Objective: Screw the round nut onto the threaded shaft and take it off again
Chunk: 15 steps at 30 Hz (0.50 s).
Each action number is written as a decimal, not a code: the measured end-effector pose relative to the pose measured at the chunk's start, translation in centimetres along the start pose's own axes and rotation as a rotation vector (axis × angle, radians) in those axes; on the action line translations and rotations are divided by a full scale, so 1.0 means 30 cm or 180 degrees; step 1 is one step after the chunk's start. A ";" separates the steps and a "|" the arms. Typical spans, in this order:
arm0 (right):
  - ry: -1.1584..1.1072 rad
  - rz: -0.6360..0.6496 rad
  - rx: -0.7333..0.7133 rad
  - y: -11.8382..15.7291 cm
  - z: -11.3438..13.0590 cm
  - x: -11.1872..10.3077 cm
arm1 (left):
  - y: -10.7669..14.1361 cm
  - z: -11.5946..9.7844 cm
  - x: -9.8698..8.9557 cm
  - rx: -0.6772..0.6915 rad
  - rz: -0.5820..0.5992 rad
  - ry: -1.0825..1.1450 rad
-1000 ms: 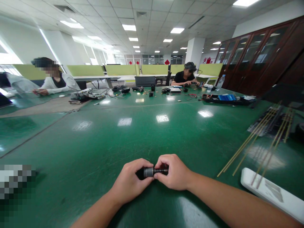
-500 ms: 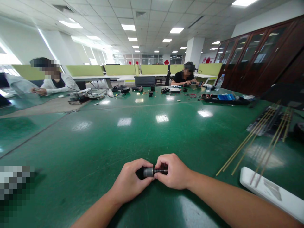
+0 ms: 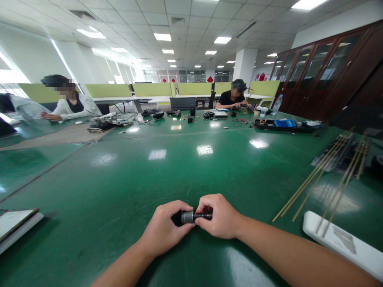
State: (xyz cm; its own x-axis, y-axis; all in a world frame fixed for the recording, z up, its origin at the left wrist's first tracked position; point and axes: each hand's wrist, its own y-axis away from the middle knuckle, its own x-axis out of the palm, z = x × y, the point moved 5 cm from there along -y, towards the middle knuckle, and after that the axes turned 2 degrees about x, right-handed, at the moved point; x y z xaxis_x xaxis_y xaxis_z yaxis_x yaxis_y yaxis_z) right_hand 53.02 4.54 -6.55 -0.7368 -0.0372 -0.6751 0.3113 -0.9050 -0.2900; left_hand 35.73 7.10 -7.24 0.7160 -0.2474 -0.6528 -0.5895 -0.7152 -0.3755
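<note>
Between my two hands lies a small grey cylindrical part with a thin dark ridged shaft, held sideways just above or on the green table; its exact kind I cannot make out. My left hand grips the thick grey cylinder end between thumb and fingers. On the other side, my right hand pinches the shaft, its thumb and forefinger near where shaft meets cylinder. The shaft's far end disappears into the right palm, and the cylinder's left end is in shadow inside the left hand.
The glossy green table spreads out ahead. Thin brass-coloured rods lie at right, partly over a white tray-like piece. A white slab sits at left. Tools, cables and a blue-filled black tray line the back, where two people sit.
Both hands keep the same grip on the part, with almost no movement. The view has shifted very slightly.
</note>
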 end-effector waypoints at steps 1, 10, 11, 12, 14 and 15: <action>0.0001 0.0004 0.0001 0.000 -0.001 0.000 | 0.000 -0.001 0.000 -0.0001 0.0002 0.0004; -0.0004 0.0010 0.0030 -0.002 -0.004 -0.004 | -0.005 -0.006 -0.004 0.0006 0.0009 0.0007; -0.0003 0.0005 0.0036 -0.001 -0.004 -0.004 | -0.004 -0.004 -0.004 0.0010 0.0001 0.0002; -0.0002 0.0003 0.0039 -0.001 -0.005 -0.004 | -0.003 -0.002 -0.004 0.0013 -0.0012 -0.0002; -0.0005 0.0000 0.0042 0.001 -0.005 -0.005 | -0.001 0.002 -0.004 0.0012 -0.0037 -0.0006; -0.0007 -0.0005 0.0047 0.001 -0.006 -0.005 | 0.000 0.003 -0.004 0.0014 -0.0047 -0.0004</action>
State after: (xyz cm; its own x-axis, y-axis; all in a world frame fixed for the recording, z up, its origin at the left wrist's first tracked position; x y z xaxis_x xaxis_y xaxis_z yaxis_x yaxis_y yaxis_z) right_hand 53.24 4.59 -6.58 -0.7386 -0.0367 -0.6731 0.3014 -0.9111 -0.2811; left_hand 35.61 7.20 -7.21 0.7242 -0.2359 -0.6480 -0.5804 -0.7160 -0.3880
